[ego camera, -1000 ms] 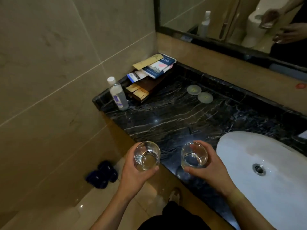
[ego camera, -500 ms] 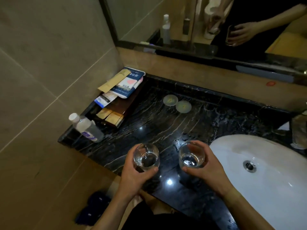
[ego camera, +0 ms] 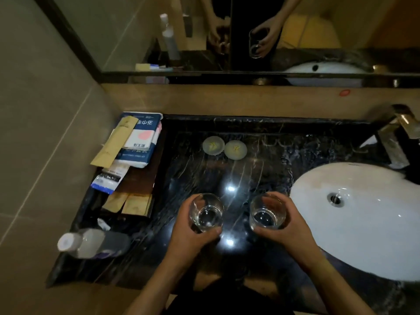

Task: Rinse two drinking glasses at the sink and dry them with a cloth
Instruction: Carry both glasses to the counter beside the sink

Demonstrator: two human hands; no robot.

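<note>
Two hands: my left hand (ego camera: pixel 192 233) and my right hand (ego camera: pixel 287 226), both over the dark marble counter (ego camera: pixel 256 176), side by side with a gap between them.
Left hand: fingers curled round the left glass (ego camera: pixel 208 212), thumb across its near side.
Right hand: fingers wrapped round the right glass (ego camera: pixel 267 212), thumb on the near side.
Two glasses: clear, mouths up and tilted a little toward me, apart from each other; I cannot tell whether their bases touch the counter.
One basin: the white sink (ego camera: pixel 368 226) lies just right of my right hand, its drain (ego camera: pixel 335 198) beyond my knuckles.
One tap: a brass faucet (ego camera: pixel 396 135) stands far right, past the basin's far rim.
Two discs: pale round coasters (ego camera: pixel 223 147) lie side by side on the counter, well beyond my hands toward the wall.
One bottle: a clear plastic bottle (ego camera: pixel 93 243) with a white cap, blurred, well left of my left hand at the counter's near corner.
One tray: a dark wooden tray (ego camera: pixel 141 178) left of and beyond my left hand, piled with a blue-and-white packet (ego camera: pixel 141 137), tan sachets (ego camera: pixel 127 203) and smaller packs.
One mirror: the mirror (ego camera: pixel 250 35) on the wall ahead reflects my hands and a glass.
</note>
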